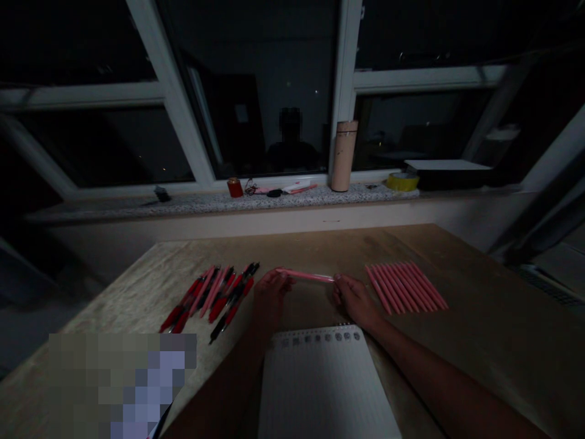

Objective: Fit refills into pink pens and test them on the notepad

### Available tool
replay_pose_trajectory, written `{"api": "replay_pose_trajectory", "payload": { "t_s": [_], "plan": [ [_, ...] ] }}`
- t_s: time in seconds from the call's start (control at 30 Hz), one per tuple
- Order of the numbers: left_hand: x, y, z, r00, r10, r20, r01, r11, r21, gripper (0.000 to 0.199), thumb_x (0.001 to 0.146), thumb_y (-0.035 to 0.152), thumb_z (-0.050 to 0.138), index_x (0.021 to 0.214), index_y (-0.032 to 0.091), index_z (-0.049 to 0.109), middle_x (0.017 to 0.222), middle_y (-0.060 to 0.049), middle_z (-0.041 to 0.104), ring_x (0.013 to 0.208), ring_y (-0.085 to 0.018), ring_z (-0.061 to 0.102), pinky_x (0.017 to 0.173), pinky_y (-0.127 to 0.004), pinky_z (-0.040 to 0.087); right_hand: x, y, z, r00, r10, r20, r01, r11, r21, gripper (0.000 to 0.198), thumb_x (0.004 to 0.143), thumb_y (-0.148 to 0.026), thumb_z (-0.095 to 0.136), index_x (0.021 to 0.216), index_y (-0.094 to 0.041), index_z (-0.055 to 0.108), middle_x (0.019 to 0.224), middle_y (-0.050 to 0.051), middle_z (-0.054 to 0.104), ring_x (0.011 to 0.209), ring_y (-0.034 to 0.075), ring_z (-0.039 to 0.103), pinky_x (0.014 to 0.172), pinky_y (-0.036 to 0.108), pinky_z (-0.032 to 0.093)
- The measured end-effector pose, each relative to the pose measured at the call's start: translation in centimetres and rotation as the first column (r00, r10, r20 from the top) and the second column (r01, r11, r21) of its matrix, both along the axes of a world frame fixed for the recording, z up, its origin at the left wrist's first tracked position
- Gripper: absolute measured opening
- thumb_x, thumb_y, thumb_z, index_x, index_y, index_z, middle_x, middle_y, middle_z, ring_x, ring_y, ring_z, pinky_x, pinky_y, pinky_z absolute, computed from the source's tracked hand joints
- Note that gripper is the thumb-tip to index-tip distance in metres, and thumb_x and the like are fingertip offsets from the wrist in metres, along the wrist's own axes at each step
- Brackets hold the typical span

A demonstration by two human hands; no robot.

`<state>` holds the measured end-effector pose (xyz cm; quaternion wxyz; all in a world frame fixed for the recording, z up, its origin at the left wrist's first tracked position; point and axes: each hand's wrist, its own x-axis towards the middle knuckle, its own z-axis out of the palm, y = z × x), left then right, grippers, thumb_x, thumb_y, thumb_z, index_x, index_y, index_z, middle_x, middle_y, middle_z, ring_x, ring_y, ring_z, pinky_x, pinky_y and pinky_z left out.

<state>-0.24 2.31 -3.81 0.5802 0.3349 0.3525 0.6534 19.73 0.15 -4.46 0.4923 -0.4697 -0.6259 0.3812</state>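
A pink pen [311,277] is stretched level between my two hands, just above the far edge of a spiral notepad [326,384]. My left hand [273,288] pinches its left end, while my right hand [354,297] grips the right end, which looks clear. Beyond my left hand lies a loose heap of red, black and pink pens [212,292]. To the right of my right hand, several pink pens [406,286] lie side by side in a neat slanted row. The notepad's ruled page shows dark scribbled marks along its top.
All this rests on a brown table [479,341]. Behind it, a granite windowsill [192,207] bears a tan flask [344,155], yellow tape [402,182], a small red jar [234,187] and small clutter. A blurred-out patch [123,384] covers the table's near left.
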Motion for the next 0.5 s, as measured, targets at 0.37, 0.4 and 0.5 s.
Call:
{"api": "replay_pose_trajectory", "payload": {
  "t_s": [0.37, 0.4, 0.5],
  "plan": [
    [-0.1, -0.1, -0.1, 0.999, -0.048, -0.015, 0.049, 0.998, 0.042, 0.026, 0.063, 0.027, 0.074, 0.082, 0.013, 0.062, 0.070, -0.001, 0.066, 0.061, -0.008, 0.060, 0.058, -0.019, 0.045, 0.0, 0.3, -0.5, 0.993, 0.023, -0.119, -0.027, 0.999, -0.032, 0.044, 0.088, -0.057, 0.036, 0.062, -0.021, 0.042, 0.053, -0.004, 0.043, 0.050, 0.012, 0.042, 0.050, 0.023, 0.034],
    [-0.1, -0.1, -0.1, 0.998, -0.056, -0.019, 0.057, 0.997, 0.045, 0.026, 0.063, 0.027, 0.074, 0.082, 0.013, 0.063, 0.071, -0.002, 0.066, 0.061, -0.009, 0.060, 0.058, -0.019, 0.045, 0.0, 0.4, -0.7, 0.991, 0.020, -0.133, -0.026, 0.999, -0.047, 0.045, 0.087, -0.057, 0.036, 0.061, -0.021, 0.041, 0.051, -0.004, 0.042, 0.048, 0.012, 0.042, 0.049, 0.023, 0.033],
    [0.0, -0.1, 0.0, 0.997, -0.077, -0.028, 0.078, 0.997, 0.027, 0.027, 0.062, 0.027, 0.074, 0.082, 0.013, 0.062, 0.072, -0.002, 0.067, 0.062, -0.010, 0.061, 0.058, -0.020, 0.045, 0.1, 0.7, -0.9, 0.990, -0.010, -0.139, 0.000, 0.998, -0.069, 0.048, 0.086, -0.060, 0.036, 0.057, -0.021, 0.040, 0.048, -0.004, 0.041, 0.045, 0.012, 0.040, 0.048, 0.024, 0.033]
  ]
}}
